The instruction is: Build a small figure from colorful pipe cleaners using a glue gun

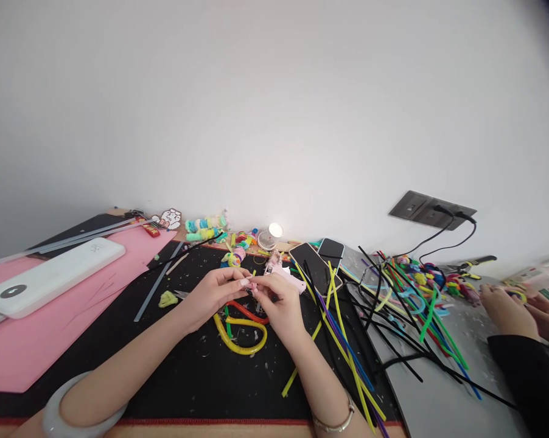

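My left hand (pixel 217 295) and my right hand (pixel 279 301) meet over the black mat (pixel 183 377), fingertips pinched together. Whatever sits between them is tiny and mostly covered; I cannot make it out. Just below the fingers lie a bent yellow pipe cleaner (pixel 242 351) and a red pipe cleaner (pixel 251 315), with a short green piece (pixel 229 328) beside them. Behind my right hand rests a pale pink glue gun (pixel 293 278). A crumpled yellow-green tuft (pixel 168 298) is left of my left hand.
Loose pipe cleaners (pixel 347 340) spread across the right side. Two phones (pixel 311 261) lie behind them, near a lit lamp (pixel 271 236). Pink sheets (pixel 23 359) and a white power bank (pixel 59 274) occupy the left. Another person's hands (pixel 509 310) work at far right.
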A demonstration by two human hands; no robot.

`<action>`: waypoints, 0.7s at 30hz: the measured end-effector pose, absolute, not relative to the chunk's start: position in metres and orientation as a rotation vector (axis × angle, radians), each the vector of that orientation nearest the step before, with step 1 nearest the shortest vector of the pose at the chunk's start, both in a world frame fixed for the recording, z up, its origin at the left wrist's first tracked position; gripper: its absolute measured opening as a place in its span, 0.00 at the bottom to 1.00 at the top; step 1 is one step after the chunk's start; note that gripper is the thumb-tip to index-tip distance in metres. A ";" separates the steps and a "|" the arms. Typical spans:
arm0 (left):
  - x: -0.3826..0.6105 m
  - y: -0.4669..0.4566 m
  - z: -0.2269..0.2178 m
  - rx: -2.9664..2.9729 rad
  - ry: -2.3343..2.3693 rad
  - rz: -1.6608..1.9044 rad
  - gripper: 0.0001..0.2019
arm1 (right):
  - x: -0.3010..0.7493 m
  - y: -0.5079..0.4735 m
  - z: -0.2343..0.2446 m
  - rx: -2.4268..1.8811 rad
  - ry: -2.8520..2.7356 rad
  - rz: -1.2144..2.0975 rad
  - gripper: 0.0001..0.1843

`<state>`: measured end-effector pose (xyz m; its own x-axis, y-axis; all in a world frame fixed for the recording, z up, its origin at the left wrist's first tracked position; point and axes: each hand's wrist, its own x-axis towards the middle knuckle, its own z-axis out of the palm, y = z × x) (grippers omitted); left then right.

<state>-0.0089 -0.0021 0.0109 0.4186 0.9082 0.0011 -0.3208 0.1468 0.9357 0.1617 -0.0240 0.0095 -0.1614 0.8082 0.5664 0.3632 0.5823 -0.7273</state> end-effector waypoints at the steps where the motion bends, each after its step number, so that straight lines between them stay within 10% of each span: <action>1: -0.009 -0.002 0.011 1.067 0.689 0.992 0.08 | 0.162 -0.024 0.009 -0.973 -1.761 0.516 0.08; 21: -0.015 0.008 0.008 1.097 0.978 1.264 0.10 | 0.168 -0.015 0.000 -1.255 -1.900 0.490 0.10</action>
